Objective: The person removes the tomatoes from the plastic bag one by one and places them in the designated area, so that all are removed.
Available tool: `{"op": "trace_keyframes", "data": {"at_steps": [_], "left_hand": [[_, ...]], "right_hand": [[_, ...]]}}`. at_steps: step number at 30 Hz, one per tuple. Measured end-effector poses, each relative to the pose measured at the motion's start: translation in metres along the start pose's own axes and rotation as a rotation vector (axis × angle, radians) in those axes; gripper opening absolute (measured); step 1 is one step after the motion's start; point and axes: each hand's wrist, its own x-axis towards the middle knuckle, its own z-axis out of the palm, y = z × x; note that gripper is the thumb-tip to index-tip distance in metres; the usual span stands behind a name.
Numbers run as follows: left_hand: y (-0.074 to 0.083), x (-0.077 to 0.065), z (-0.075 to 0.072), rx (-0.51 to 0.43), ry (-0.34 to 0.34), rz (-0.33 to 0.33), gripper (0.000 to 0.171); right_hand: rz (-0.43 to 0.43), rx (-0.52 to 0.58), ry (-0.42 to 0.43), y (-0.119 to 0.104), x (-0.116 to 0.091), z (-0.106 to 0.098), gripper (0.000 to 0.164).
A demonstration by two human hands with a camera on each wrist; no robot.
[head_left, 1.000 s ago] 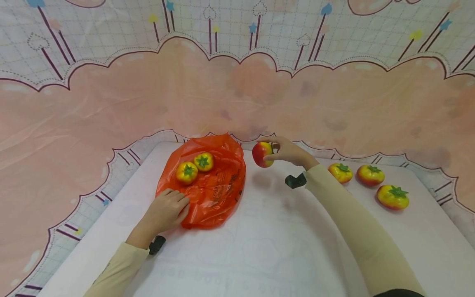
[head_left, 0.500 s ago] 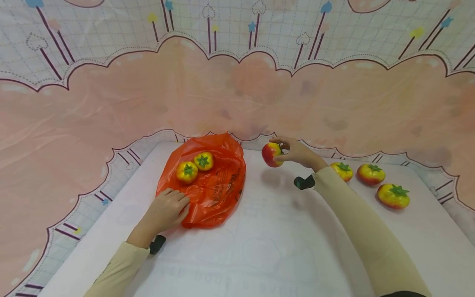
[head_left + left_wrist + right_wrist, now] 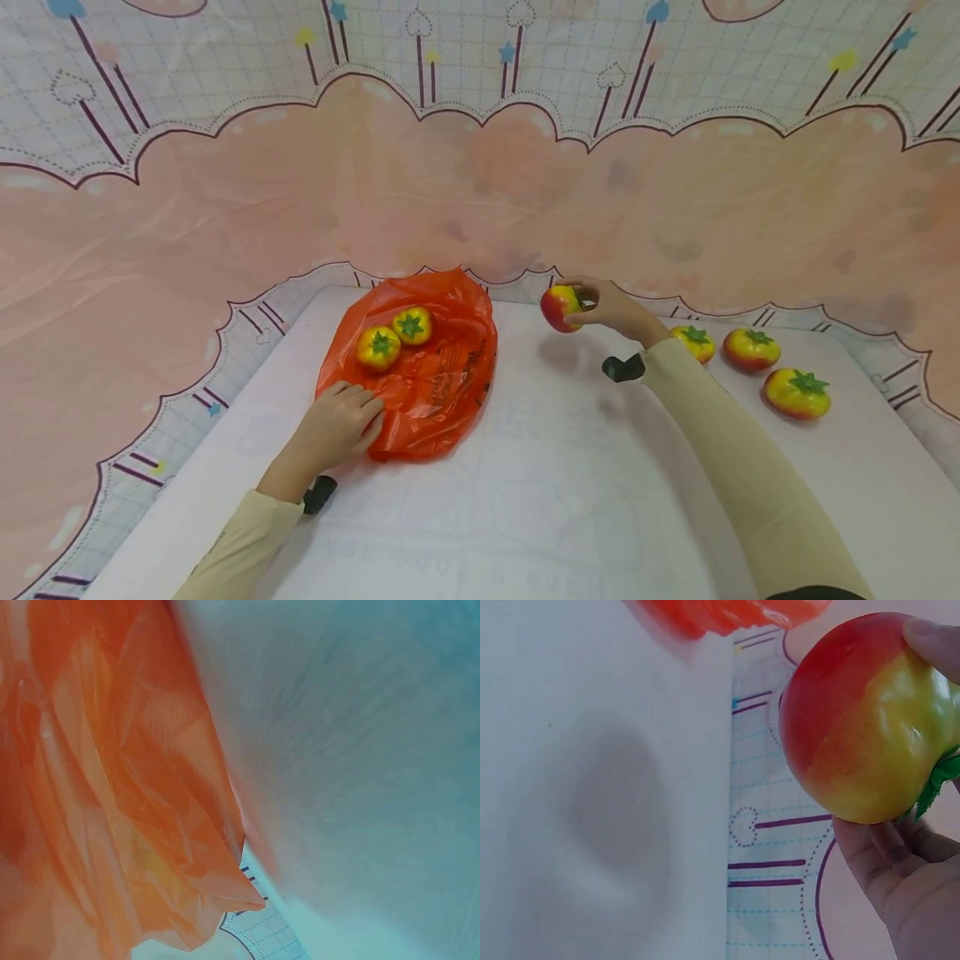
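Head view: bag, two inner fruits, left hand, fingers gripping its near-left rim; rightward of bag, right hand, fingers clasping raised fruit, then three loose fruits.

A white tabletop, faintly marked, stretches across the foreground. Behind it and along its sides is a patterned backdrop: a broad, scallop-edged peach band, and above that a pale grid printed with thin, dark sticks, some topped by blue or yellow stars.
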Motion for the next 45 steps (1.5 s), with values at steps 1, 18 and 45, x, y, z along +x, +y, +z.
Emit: {"op": "trace_keyframes", "data": {"at_steps": [1,18,45], "left_hand": [[0.0,0.0,0.0,-0.003,0.0,-0.001,0.021],[0.002,0.0,0.0,0.008,-0.014,-0.012,0.021],[0.001,-0.002,0.0,0.011,-0.014,-0.017,0.022]], "right_hand": [[0.001,-0.002,0.003,0.001,0.0,-0.001,0.066],[0.132,-0.081,0.083,0.023,-0.003,-0.014,0.068],[0.343,-0.063,0.246,0.059,-0.01,-0.023,0.081]]}}
